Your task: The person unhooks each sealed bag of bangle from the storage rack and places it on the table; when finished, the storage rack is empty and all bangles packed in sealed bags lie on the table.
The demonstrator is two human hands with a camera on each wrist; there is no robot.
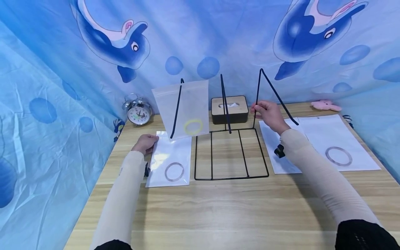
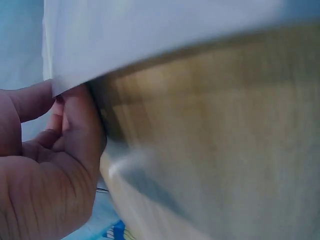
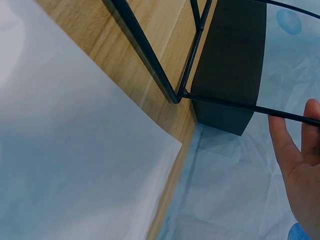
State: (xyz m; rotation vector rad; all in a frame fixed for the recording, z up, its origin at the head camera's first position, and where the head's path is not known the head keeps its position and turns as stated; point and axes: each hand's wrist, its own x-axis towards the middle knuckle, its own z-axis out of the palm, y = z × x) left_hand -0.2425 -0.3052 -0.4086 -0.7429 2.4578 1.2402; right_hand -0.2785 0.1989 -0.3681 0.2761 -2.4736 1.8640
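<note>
My left hand (image 1: 146,143) pinches the upper left corner of a glossy white sheet-like packet (image 1: 159,149) marked with a grey ring. In the left wrist view, thumb and finger (image 2: 80,115) hold its white corner (image 2: 75,70) slightly above the wood. A black wire rack (image 1: 231,178) stands mid-table with several upright, sloping arms. A translucent whitish bag (image 1: 195,104) with a yellow ring is at its left arm; how it is held there I cannot tell. My right hand (image 1: 271,114) grips the rack's right rear wire, seen close in the right wrist view beside the fingers (image 3: 282,145).
White sheets (image 1: 340,139) with a grey ring lie right of the rack. Behind it stands a tissue box (image 1: 239,108) with a wooden top. An alarm clock (image 1: 138,113) is at the back left, a pink plush toy (image 1: 326,105) at the back right. Blue curtain surrounds the table.
</note>
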